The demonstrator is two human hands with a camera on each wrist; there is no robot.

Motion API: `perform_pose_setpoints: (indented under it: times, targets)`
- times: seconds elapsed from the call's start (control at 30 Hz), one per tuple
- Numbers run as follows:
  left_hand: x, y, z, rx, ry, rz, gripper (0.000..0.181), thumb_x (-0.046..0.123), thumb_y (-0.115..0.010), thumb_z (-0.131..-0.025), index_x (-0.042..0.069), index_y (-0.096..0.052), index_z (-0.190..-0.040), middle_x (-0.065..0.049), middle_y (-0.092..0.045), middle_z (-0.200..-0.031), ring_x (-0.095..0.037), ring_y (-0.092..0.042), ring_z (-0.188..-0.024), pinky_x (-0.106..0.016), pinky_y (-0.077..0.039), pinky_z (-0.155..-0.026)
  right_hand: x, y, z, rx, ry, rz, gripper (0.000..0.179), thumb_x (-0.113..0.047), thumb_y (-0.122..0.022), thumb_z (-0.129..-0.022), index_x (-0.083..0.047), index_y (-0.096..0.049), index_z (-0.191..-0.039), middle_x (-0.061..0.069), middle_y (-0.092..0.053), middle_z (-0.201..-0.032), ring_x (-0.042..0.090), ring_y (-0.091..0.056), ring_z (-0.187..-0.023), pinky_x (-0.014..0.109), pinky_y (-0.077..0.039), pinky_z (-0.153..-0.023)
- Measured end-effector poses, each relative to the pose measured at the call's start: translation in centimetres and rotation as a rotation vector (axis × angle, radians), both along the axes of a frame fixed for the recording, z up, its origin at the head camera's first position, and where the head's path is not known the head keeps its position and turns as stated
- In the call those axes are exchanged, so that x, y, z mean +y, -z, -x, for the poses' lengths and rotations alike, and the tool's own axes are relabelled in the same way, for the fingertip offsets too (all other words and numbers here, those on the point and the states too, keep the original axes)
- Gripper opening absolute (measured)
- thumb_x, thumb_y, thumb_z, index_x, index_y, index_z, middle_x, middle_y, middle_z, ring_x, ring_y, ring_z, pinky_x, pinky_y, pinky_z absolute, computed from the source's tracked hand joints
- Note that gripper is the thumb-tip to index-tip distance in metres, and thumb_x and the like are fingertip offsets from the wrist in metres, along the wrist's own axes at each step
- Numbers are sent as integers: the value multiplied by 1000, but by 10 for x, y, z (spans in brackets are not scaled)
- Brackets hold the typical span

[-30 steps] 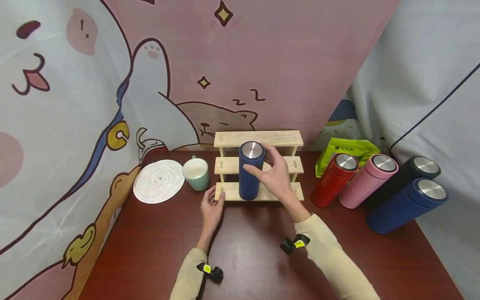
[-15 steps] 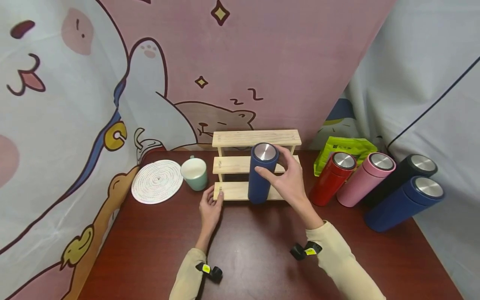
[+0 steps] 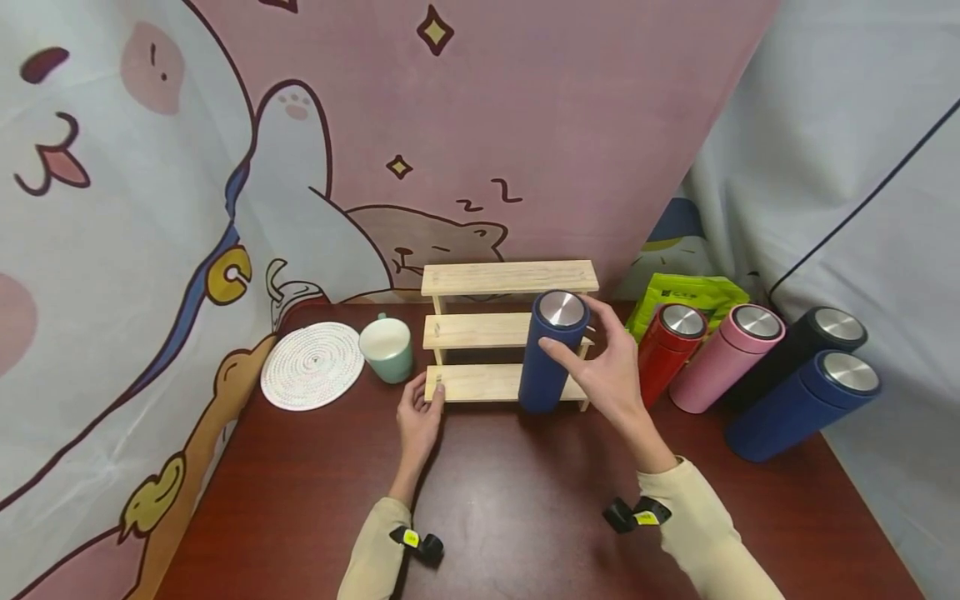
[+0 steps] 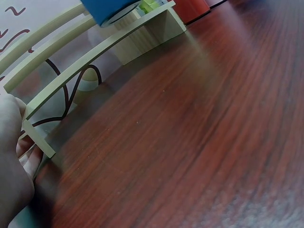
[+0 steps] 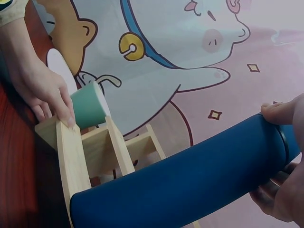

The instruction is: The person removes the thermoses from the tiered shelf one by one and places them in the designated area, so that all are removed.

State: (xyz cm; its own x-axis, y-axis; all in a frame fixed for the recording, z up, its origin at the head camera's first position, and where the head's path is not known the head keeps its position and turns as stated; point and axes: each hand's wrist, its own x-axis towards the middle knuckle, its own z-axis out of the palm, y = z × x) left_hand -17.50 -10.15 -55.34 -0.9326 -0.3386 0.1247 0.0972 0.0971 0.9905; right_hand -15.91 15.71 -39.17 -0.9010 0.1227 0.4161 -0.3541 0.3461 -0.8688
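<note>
My right hand grips a dark blue thermos bottle near its steel-topped lid, thumb in front and fingers behind. The bottle stands nearly upright, in front of the right part of a three-step wooden display rack. In the left wrist view, the underside of the bottle shows over the front step. The right wrist view has the bottle slanting across, its base overlapping that step. My left hand holds the left end of the rack's lowest step, thumb on top and fingers around the side.
Left of the rack stand a mint-green mug and a round white woven mat. To the right are red, pink, black and blue thermoses, with a bright green bag behind.
My right hand has carried the blue thermos bottle to the right along the front of the rack. The left hand keeps its hold on the rack's left end.
</note>
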Motion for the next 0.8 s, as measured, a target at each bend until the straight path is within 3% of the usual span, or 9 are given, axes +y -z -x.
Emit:
perform_pose_setpoints:
  times: [0.13, 0.37, 0.53, 0.8]
  targets:
    - [0, 0, 0, -1, -4, 2, 44, 9, -71, -95, -6, -59, -134, -27, -68, -119, -33, -68, -105, -42, -54, -88, 7, 0, -4, 10, 23, -10, 62, -15, -85, -82, -11, -58, -139, 10, -69, -121, 18, -63, -101, 14, -52, -80]
    - [0, 2, 0, -2, -5, 13, 43, 9, -71, -95, -6, -59, -133, -26, -68, -118, -28, -68, -101, -32, -55, -83, 20, -1, -16, 20, 105, -52, 65, -15, -87, -79, -14, -59, -138, 6, -69, -121, 7, -59, -103, 21, -47, -88]
    - [1, 0, 0, 1, -3, 15, 43, 8, -71, -95, -7, -59, -133, -27, -68, -118, -30, -68, -102, -36, -55, -84, 31, -4, -26, 30, 115, -33, 66, -10, -87, -78, -15, -60, -138, 5, -69, -121, 5, -62, -101, 14, -49, -84]
    - [0, 0, 1, 3, 6, -3, 44, 7, -70, -95, -7, -58, -134, -28, -67, -119, -35, -67, -104, -42, -55, -88, 49, -5, -39, 46, 163, -54, 69, -3, -87, -76, -11, -59, -139, 2, -68, -120, 0, -63, -104, 9, -48, -90]
